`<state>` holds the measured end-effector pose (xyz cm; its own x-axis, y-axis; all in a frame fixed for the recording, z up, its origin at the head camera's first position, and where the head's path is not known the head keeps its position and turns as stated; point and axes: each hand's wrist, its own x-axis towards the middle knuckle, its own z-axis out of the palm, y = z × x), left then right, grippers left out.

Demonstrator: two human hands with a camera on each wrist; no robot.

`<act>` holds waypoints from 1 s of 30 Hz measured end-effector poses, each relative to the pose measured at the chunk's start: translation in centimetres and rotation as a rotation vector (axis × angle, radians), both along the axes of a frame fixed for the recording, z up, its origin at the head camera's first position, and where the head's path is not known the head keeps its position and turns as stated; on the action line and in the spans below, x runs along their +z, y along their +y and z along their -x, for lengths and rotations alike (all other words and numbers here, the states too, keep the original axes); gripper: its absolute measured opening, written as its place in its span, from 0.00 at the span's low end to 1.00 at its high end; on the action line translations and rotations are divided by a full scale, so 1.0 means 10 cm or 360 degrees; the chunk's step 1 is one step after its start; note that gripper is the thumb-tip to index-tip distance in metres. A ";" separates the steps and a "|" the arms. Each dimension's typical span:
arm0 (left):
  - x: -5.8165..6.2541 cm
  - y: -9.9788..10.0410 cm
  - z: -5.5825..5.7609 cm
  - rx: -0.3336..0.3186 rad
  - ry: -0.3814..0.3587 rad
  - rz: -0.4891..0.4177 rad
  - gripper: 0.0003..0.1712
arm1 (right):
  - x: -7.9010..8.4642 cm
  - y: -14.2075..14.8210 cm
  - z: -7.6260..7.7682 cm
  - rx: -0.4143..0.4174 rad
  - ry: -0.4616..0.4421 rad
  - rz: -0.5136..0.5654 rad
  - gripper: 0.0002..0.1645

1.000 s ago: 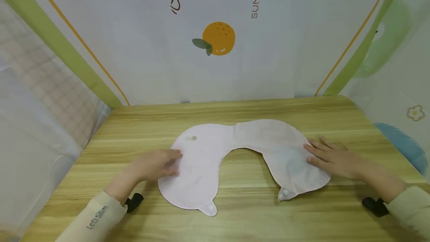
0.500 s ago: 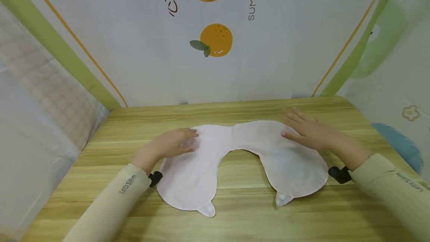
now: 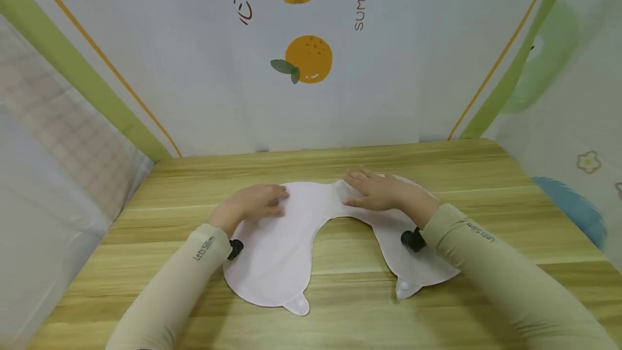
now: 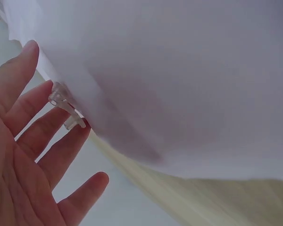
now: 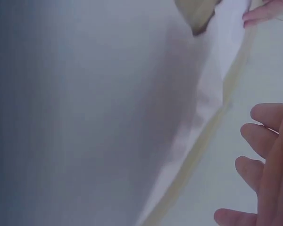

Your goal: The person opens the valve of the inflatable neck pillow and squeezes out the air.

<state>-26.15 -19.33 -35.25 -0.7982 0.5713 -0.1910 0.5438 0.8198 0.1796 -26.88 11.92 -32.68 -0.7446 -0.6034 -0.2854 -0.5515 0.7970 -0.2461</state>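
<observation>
A flat, pale pink, U-shaped inflatable neck pillow (image 3: pixel 277 253) lies on the wooden table with its two ends toward me. My left hand (image 3: pixel 257 201) is over the far part of its left lobe. In the left wrist view the fingers are spread, with fingertips right at a clear plastic air valve (image 4: pixel 66 106) on the pillow's edge. My right hand (image 3: pixel 376 192), fingers extended, is over the narrow middle of the U. The right wrist view shows those fingers (image 5: pixel 254 172) beyond the pillow's edge, gripping nothing.
A wooden tabletop (image 3: pixel 350 312) carries the pillow. Behind it hangs a white curtain (image 3: pixel 379 101) printed with oranges. A blue fluffy item (image 3: pixel 570 209) lies past the right edge. Small tabs (image 3: pixel 297 304) with snap buttons stick out from the pillow's ends.
My right hand has moved left from the right lobe's outer edge to the pillow's middle. My left hand has moved up along the left lobe. The pillow has stayed in place.
</observation>
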 end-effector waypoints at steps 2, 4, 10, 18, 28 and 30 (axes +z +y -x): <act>-0.01 -0.02 -0.01 0.0032 -0.0019 -0.0012 0.29 | -0.04 -0.08 0.02 -0.0004 -0.0064 0.0007 0.45; -0.01 -0.04 -0.02 0.0066 -0.0033 -0.0016 0.30 | -0.08 -0.15 0.04 -0.0009 -0.0117 0.0028 0.46; -0.01 -0.06 -0.05 0.0144 -0.0075 -0.0006 0.32 | -0.22 -0.34 0.08 -0.0024 -0.0219 0.0038 0.46; -0.01 -0.08 -0.08 0.0193 -0.0109 0.0023 0.34 | -0.34 -0.38 0.11 -0.0053 -0.0293 0.0024 0.44; 0.00 -0.12 -0.14 0.0222 -0.0105 0.0073 0.36 | -0.36 -0.21 0.07 -0.0200 -0.0340 0.0096 0.42; -0.01 -0.14 -0.15 0.0240 -0.0103 0.0064 0.37 | -0.37 -0.18 0.06 -0.0248 -0.0345 0.0101 0.42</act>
<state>-24.63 -20.72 -35.37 -0.8595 0.4369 -0.2652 0.4024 0.8984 0.1759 -27.52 10.16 -36.34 -0.7556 -0.5080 -0.4135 -0.3522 0.8474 -0.3973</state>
